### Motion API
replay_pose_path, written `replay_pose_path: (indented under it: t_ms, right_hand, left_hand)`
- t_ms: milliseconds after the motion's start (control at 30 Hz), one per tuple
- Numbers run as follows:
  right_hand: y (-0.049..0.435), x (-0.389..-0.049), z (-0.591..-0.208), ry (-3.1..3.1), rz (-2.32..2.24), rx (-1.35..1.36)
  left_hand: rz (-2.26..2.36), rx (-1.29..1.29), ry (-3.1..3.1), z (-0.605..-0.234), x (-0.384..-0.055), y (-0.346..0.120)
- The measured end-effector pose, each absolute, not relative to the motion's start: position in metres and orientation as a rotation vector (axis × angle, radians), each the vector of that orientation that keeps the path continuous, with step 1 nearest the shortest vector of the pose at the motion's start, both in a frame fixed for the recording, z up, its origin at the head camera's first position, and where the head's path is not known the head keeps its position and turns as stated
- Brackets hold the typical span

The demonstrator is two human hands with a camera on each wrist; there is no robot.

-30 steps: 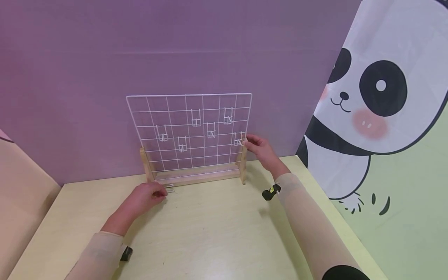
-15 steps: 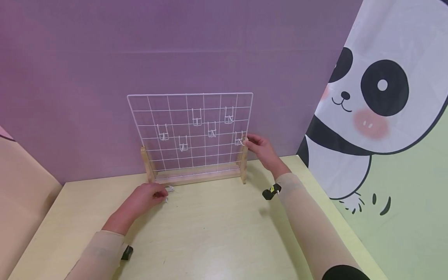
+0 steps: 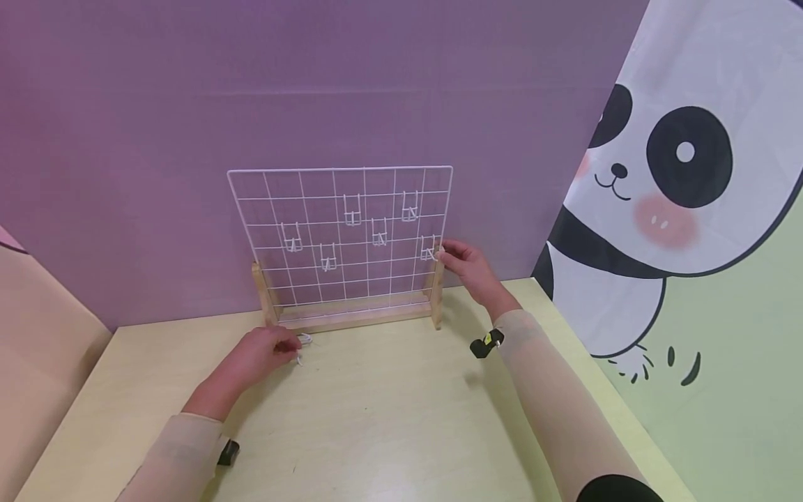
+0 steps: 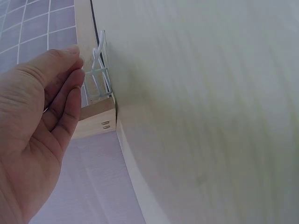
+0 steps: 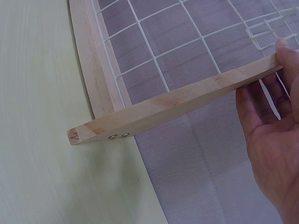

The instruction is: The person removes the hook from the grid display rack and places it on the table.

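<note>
A white wire grid panel (image 3: 366,275) stands upright in a wooden stand (image 3: 357,319), with several white wire hooks hanging on it. At the stand's front left corner, low over the table, my left hand (image 3: 270,352) pinches a loose white wire hook (image 4: 101,44) between thumb and fingertips; the fingers hide part of it. My right hand (image 3: 467,268) holds the top of the stand's right upright (image 5: 187,95) and the panel's side edge. Its thumb is in front and its fingers curl behind. Near that thumb hangs a hook (image 5: 261,37) on the grid.
The pale wooden table (image 3: 376,411) stretches out in front of the stand. Close behind it rises a purple wall covering (image 3: 339,84), and a panda print (image 3: 677,174) covers the right side.
The loose hook has turned in my left fingers, so its prongs no longer point sideways toward the right. My right hand keeps its hold on the stand.
</note>
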State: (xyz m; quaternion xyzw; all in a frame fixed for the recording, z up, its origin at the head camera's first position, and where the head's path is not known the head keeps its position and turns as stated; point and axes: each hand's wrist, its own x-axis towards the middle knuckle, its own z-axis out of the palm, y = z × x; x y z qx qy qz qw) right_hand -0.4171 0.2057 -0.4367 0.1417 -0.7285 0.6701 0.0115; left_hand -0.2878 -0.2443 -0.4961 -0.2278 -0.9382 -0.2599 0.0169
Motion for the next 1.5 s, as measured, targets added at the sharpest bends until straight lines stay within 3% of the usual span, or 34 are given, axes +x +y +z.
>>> replay_pose_path:
  t_ms: [733,1500]
  right_hand:
    - [0.203,-0.411,-0.433,-2.293,2.087,0.405]
    - [0.204,-0.412,-0.433,-2.276,2.096,0.414]
  left_hand:
    - [-0.991,-0.528,-2.598,-0.466,-0.289,-0.244]
    - [-1.136,-0.32,-2.127,-0.425,-0.307,-0.212]
